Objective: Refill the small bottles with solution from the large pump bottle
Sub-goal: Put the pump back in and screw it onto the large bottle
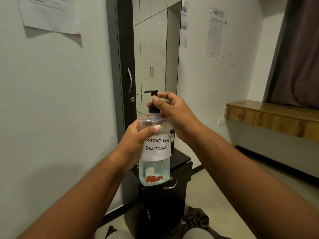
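Left hand (138,140) wrapped around pump bottle (154,152), right hand (170,109) pinching the pump head (151,92); best kept upright, collar turned gently

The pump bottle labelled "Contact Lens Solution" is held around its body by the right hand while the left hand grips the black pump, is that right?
Not quite: the head view shows the hands swapped. The left hand holds the pump bottle around its body, and the right hand grips the black pump.
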